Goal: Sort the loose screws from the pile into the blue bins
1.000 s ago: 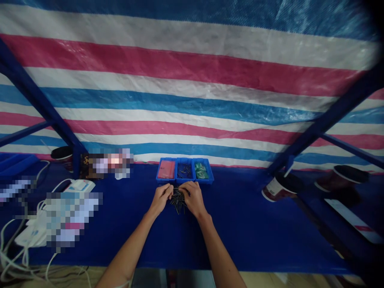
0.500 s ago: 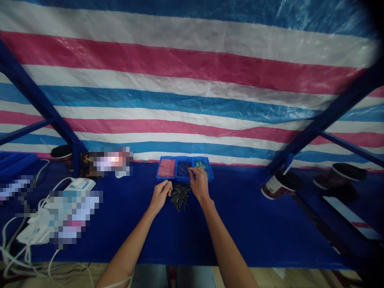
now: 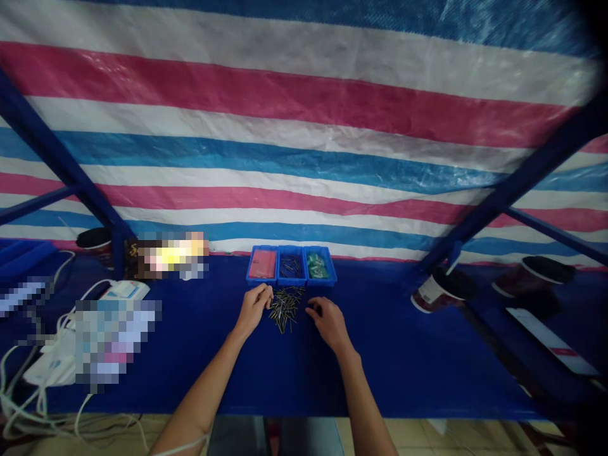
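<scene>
Working the dark metal pins: left hand bunched at pile's edge, pinch unclear; right hand loosely spread just beside, blue divided tray beyond.

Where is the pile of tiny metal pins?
In the head view, the loose pile of small dark metal pins lies on the dark blue tabletop, just in front of the middle blue plastic bin, between the left hand and right hand.
</scene>
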{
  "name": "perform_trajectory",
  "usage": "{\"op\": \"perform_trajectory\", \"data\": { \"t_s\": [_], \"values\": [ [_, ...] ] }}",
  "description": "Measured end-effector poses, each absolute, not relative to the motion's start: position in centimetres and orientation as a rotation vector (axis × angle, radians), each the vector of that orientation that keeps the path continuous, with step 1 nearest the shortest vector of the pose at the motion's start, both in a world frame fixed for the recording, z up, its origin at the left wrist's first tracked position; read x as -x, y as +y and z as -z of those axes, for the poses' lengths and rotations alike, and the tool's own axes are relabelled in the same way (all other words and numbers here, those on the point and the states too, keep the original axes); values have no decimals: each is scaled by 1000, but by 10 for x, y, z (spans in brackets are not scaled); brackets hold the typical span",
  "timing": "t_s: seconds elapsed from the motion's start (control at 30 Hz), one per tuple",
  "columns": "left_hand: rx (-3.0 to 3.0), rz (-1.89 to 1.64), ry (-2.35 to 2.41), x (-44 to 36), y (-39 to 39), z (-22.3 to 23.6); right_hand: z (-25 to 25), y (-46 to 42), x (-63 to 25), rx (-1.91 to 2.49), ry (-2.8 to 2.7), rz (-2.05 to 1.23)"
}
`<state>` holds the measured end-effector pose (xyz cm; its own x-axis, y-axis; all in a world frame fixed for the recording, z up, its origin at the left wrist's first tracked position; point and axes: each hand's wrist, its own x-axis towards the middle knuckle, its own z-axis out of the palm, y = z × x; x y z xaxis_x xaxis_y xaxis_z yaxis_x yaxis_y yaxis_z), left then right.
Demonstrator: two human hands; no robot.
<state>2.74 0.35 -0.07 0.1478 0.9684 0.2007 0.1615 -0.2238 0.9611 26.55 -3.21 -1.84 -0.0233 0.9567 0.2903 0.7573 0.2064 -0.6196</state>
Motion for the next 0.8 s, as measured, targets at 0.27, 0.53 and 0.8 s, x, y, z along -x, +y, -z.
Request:
{"op": "perform_trajectory", "data": {
  "t_s": [0.27, 0.53, 0.8],
  "values": [
    [-1535, -1154, 1137, -28, 4, 2, 16, -33, -254, 1656, -1859, -315],
    [-1543, -1142, 1133, -27, 4, 3, 9, -32, -249, 1675, -1844, -394],
    [-1573, -1157, 1133, -27, 4, 0, 0, -40, -241, 1747, -1848, -486]
  ]
}}
